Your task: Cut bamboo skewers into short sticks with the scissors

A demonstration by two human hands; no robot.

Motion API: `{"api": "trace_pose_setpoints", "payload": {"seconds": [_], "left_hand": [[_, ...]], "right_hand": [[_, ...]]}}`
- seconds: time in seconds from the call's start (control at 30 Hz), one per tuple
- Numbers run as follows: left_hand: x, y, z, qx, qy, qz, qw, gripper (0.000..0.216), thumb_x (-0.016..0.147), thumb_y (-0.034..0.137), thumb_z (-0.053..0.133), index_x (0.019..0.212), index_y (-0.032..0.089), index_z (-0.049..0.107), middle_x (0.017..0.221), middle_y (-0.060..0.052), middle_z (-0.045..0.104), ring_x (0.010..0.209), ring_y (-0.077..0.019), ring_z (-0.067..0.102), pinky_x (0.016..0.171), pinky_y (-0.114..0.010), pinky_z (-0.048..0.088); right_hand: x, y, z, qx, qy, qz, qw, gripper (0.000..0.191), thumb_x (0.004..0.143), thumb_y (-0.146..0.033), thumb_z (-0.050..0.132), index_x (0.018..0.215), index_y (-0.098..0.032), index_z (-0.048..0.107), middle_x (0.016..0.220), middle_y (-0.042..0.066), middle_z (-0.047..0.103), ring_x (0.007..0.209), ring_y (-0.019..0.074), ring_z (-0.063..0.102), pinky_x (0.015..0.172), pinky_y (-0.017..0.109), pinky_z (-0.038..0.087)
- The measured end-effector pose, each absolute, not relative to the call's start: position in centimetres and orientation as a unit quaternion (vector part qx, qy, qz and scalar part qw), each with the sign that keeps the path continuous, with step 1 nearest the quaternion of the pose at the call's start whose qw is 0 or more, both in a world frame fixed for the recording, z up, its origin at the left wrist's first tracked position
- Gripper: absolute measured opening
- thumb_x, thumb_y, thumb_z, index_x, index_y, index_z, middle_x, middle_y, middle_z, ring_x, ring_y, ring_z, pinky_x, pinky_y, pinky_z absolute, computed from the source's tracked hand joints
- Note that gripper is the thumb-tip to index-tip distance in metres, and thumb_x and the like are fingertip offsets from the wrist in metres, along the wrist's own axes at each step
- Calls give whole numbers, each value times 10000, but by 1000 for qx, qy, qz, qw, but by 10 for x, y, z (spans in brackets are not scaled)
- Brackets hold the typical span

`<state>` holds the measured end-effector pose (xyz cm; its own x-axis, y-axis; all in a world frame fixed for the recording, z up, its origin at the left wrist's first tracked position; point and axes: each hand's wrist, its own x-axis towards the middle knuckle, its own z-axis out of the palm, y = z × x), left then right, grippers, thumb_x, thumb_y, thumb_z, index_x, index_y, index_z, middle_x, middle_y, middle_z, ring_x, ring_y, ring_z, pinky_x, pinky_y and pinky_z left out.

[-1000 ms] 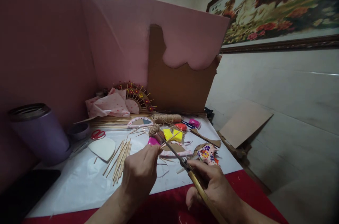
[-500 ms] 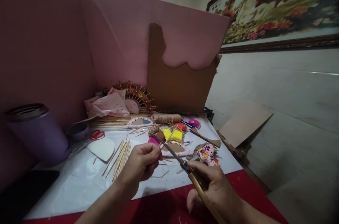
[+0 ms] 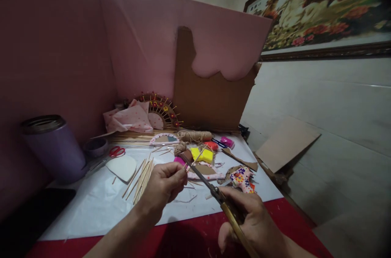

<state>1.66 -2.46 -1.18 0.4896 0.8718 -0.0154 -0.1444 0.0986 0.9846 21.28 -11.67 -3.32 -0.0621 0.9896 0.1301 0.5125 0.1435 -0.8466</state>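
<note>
My left hand [image 3: 166,182] is closed in a pinch on a thin wooden stick [image 3: 200,154], which slants up and away to the right from the fingertips. In my right hand [image 3: 255,219] is a pair of scissors [image 3: 203,177] with dark blades and brass-coloured handles. The blades point up and left, their tips at the stick just by my left fingertips. Whether they touch the stick, I cannot tell. Beyond the hands lie a yellow packet [image 3: 203,155], a fabric-edged cardboard piece [image 3: 204,171] and a ball of twine [image 3: 181,148].
Loose sticks [image 3: 143,180], a white cut-out [image 3: 122,168] and red-handled scissors [image 3: 117,151] lie on the left. A purple tumbler [image 3: 55,148] stands at the far left. A flowered fabric piece [image 3: 242,178] is on the right. Cardboard [image 3: 210,99] leans at the back.
The view has turned slightly left, so the table things appear further right. Both hands keep nearly the same pose, with the stick and scissors still held.
</note>
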Motion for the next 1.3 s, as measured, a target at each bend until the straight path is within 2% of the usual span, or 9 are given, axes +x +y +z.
{"api": "trace_pose_setpoints", "payload": {"seconds": [0.17,0.23,0.33,0.4,0.47,0.67,0.97,1.13,1.3], "left_hand": [[21,-23,-17,512,314,318,734,338,711,451,602,571,176,463,375,102,280,319,-22,111,324,-179,69],[24,-26,-22,588,353,401,607,295,761,414,566,613,163,515,413,70,358,346,-44,241,356,-178,182],[25,-30,-32,729,365,513,269,168,807,282,540,719,155,606,549,3,523,501,-95,460,510,-212,329],[23,-31,-37,777,348,515,99,138,818,209,520,737,162,622,585,-7,547,541,-107,489,547,-227,325],[21,-31,-38,791,350,501,41,174,829,178,491,698,161,604,558,6,509,515,-100,456,535,-232,300],[20,-34,-17,703,393,483,343,271,799,278,510,554,165,484,485,58,296,463,-76,270,450,-208,227],[18,-23,-16,472,298,332,760,304,646,339,663,510,166,453,343,106,260,304,-6,93,308,-160,47],[10,-20,-15,424,259,230,837,183,573,184,650,506,154,482,315,94,294,270,2,109,290,-146,74],[13,-19,-16,439,257,221,832,212,569,231,664,501,160,476,318,100,281,278,-2,102,299,-159,68]], "right_hand": [[214,-117,-28,-577,-648,315,385,287,507,-218,796,709,-175,597,502,-90,353,466,70,291,408,192,269],[214,-116,-27,-574,-630,348,391,286,559,-251,765,779,-171,600,493,-88,364,457,77,334,406,193,278],[212,-116,-29,-563,-617,376,402,293,608,-300,722,828,-163,584,475,-85,387,446,85,372,421,202,293],[209,-117,-31,-558,-615,382,404,288,617,-303,716,821,-162,570,465,-89,385,441,79,359,430,204,284],[207,-118,-31,-551,-614,401,398,267,631,-294,713,805,-164,557,466,-93,382,435,71,347,427,200,269],[204,-117,-25,-578,-642,323,386,330,509,-204,808,739,-172,573,479,-109,283,463,61,245,414,195,220],[206,-119,-27,-547,-685,260,404,394,430,-196,858,706,-172,578,517,-108,236,481,60,191,402,191,213],[212,-122,-30,-541,-699,254,393,394,455,-279,852,726,-180,583,550,-90,311,494,74,248,423,194,281],[217,-120,-28,-544,-698,245,396,387,437,-271,846,723,-178,603,562,-78,358,508,84,284,432,198,293]]}}
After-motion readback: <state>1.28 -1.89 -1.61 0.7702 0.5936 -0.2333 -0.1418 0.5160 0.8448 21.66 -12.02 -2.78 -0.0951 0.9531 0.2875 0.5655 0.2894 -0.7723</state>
